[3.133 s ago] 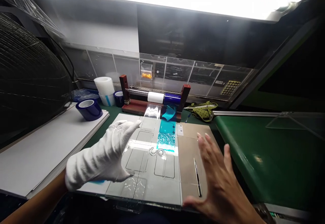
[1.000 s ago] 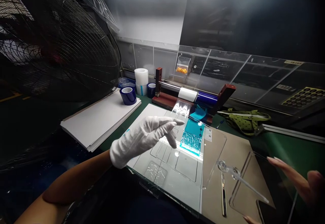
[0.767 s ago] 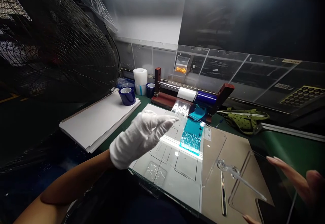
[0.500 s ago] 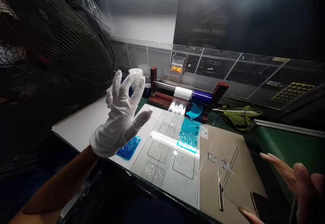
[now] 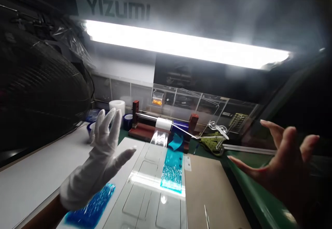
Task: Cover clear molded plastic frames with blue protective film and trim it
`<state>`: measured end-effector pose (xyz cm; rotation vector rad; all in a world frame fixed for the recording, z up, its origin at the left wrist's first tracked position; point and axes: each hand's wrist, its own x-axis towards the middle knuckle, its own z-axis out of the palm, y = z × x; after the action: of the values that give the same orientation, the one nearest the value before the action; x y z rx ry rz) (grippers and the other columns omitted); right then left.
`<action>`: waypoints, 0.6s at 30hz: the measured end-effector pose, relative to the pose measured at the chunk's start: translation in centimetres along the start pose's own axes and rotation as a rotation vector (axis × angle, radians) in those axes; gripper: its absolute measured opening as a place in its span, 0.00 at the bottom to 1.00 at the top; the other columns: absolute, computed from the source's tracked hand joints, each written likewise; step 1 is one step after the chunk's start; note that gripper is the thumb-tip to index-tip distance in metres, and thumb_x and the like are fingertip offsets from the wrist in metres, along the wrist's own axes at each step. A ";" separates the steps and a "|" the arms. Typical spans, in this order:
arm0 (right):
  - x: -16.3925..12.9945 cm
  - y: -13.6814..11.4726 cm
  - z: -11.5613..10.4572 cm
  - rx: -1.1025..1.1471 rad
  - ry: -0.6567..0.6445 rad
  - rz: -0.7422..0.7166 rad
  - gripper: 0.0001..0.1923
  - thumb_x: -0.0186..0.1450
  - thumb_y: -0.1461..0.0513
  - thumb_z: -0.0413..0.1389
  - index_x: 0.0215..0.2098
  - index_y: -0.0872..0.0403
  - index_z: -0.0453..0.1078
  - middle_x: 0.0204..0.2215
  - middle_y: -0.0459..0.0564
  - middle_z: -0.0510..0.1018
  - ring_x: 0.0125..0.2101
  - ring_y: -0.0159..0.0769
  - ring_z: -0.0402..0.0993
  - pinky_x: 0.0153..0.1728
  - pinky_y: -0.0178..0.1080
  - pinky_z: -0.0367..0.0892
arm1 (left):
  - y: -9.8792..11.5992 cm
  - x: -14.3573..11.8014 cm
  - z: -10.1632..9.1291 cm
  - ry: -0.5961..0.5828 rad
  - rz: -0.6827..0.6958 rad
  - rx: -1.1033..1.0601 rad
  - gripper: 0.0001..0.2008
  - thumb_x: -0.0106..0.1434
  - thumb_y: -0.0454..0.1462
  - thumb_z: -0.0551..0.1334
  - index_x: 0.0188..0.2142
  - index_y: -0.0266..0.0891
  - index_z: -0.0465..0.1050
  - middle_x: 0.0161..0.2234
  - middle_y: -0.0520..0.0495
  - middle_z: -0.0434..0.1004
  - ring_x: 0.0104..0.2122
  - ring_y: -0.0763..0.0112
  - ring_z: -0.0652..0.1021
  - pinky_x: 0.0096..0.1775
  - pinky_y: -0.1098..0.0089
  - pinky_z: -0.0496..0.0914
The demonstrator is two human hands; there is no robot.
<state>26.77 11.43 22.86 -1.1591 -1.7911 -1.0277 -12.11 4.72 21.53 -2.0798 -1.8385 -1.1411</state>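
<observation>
- Near nine o'clock from the middle of my view, a big dark fan (image 5: 44, 94) is standing.
- At eight o'clock, my left hand (image 5: 100, 159) is hanging in the air in a white glove. I am holding its fingers and thumb apart, and I am seeing nothing between them.
- Lower, between seven and eight o'clock, a shiny blue film (image 5: 90, 208) is lying below that hand.
- At six o'clock, a turquoise film (image 5: 171, 179) is lying on a pale board (image 5: 151, 208) with dark lines. Above the film, a wooden stand (image 5: 145, 132) is carrying a white roll (image 5: 163, 124) and a blue roll (image 5: 180, 126).
- At five o'clock, a thin shiny tool (image 5: 206, 216) is lying on a brown board (image 5: 212, 180).
- Near four o'clock, a clear piece (image 5: 220, 130) with round loops is showing in front of a dotted green bag (image 5: 210, 145). It is looking up in the air to me.
- Farther out, also near four o'clock, I am holding my bare right hand (image 5: 281, 163) with fingers and thumb wide. I cannot tell if they are pinching the clear edges.
- I think I am holding the clear piece up to the light. The next move is probably calling for a soft hold by its rim.
</observation>
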 end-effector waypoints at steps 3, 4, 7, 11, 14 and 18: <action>3.3 2.5 0.4 -0.095 0.132 -0.088 0.61 0.55 0.43 0.57 0.67 0.60 0.23 0.60 0.66 0.60 0.56 0.57 0.62 0.59 0.66 0.33 | -0.7 0.5 0.3 0.100 0.018 0.065 0.38 0.63 0.51 0.48 0.64 0.53 0.23 0.67 0.52 0.21 0.65 0.46 0.34 0.60 0.38 0.42; 4.1 3.1 0.3 -0.113 0.170 -0.104 0.61 0.55 0.43 0.57 0.67 0.61 0.23 0.60 0.66 0.60 0.57 0.57 0.61 0.59 0.66 0.33 | -0.9 0.6 0.4 0.139 0.020 0.096 0.38 0.63 0.51 0.48 0.65 0.53 0.24 0.68 0.53 0.21 0.65 0.46 0.34 0.61 0.38 0.42; 5.7 4.1 -0.2 -0.149 0.219 -0.120 0.61 0.55 0.44 0.58 0.67 0.61 0.23 0.60 0.66 0.59 0.57 0.56 0.60 0.59 0.66 0.32 | -1.6 1.0 0.4 0.211 -0.004 0.137 0.38 0.62 0.51 0.47 0.64 0.55 0.23 0.68 0.56 0.23 0.65 0.47 0.37 0.62 0.41 0.43; 6.5 4.4 -1.1 -0.177 0.242 -0.103 0.61 0.55 0.45 0.59 0.66 0.60 0.22 0.60 0.66 0.59 0.57 0.57 0.60 0.58 0.66 0.32 | -1.9 1.3 0.1 0.292 -0.027 0.121 0.37 0.62 0.52 0.48 0.64 0.58 0.25 0.68 0.57 0.28 0.65 0.47 0.40 0.61 0.40 0.44; 6.6 4.5 -1.7 -0.189 0.260 -0.101 0.63 0.53 0.44 0.60 0.66 0.59 0.22 0.61 0.65 0.59 0.57 0.57 0.60 0.58 0.66 0.32 | -2.1 1.3 0.1 0.347 -0.018 0.143 0.37 0.62 0.52 0.47 0.65 0.57 0.27 0.68 0.55 0.33 0.65 0.48 0.42 0.61 0.40 0.47; 6.5 4.6 -2.3 -0.172 0.256 -0.071 0.62 0.53 0.42 0.58 0.66 0.60 0.22 0.60 0.65 0.59 0.57 0.57 0.60 0.59 0.66 0.31 | -2.0 1.3 -0.2 0.376 0.046 0.165 0.38 0.61 0.51 0.48 0.65 0.57 0.27 0.68 0.55 0.32 0.65 0.47 0.43 0.60 0.42 0.49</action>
<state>29.52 12.72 30.63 -1.0182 -1.5753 -1.3300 -14.06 6.15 21.72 -1.6736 -1.6363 -1.2228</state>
